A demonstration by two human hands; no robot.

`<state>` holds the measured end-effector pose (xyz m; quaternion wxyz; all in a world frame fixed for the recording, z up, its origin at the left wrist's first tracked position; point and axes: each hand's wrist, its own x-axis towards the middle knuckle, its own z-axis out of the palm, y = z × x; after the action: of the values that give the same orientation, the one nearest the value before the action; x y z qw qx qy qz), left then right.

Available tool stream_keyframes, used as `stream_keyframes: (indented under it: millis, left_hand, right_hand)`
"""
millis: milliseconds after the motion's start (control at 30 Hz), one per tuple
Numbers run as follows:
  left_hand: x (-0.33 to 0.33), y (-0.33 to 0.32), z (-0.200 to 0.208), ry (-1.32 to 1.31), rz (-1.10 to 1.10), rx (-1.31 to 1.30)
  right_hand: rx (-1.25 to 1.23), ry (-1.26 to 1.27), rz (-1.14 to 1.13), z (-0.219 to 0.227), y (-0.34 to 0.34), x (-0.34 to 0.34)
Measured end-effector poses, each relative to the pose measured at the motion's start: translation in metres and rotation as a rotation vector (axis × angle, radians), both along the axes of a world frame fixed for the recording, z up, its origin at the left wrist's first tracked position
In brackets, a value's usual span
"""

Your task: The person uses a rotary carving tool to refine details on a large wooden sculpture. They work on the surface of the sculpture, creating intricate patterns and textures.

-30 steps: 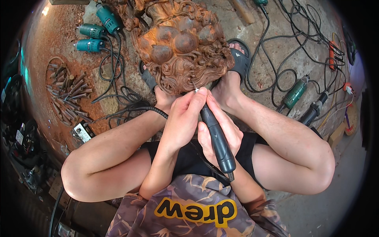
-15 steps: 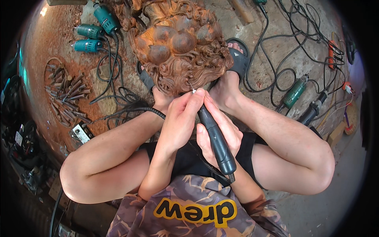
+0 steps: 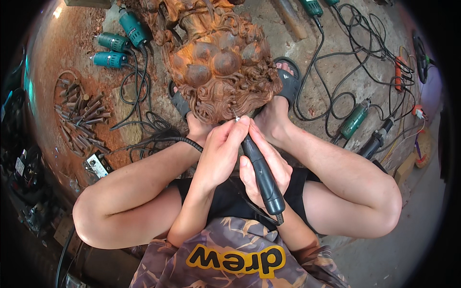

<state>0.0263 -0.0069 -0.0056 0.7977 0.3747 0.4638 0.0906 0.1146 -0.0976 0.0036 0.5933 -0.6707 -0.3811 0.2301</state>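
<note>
A brown wooden carving with rounded bulges and wavy, hair-like grooves lies between my feet. Both hands grip a black rotary carving handpiece, its thin bit pointing at the carving's near edge. The bit tip appears to meet the grooved wood, though contact is too fine to confirm. My left hand is closed at the handpiece's front end, with the thumb close behind the collet. Along the other side of the body, my right hand wraps its fingers, partly hidden by the tool. A cable leaves the handpiece's rear end.
Several green power tools lie at the far left, their cords running toward my left leg. Nearer sits a pile of chisel-like pieces beside a small control box. Right of me are another green tool and tangled black cables.
The view has shifted a little, so the carving and bit appear slightly lower. Both hands keep the same grip on the handpiece, with its bit at the carving's near edge.
</note>
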Motion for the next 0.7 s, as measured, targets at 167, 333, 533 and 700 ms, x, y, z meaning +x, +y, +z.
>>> stream_keyframes:
  millis: [167,333,533,700]
  left_hand:
    - [0.000,-0.004,0.001,-0.023,0.042,0.012]
    - [0.003,0.002,0.005,-0.027,0.019,-0.031]
    - [0.005,0.006,0.013,-0.140,-0.030,-0.042]
    - [-0.002,0.002,0.022,-0.206,0.004,-0.111]
  right_hand:
    - [-0.126,-0.012,0.017,0.013,-0.004,0.002]
    - [-0.088,0.032,-0.013,0.026,-0.001,0.005]
    - [-0.041,-0.082,-0.005,0.034,-0.006,0.003]
    - [0.038,-0.127,0.025,0.039,-0.011,0.002]
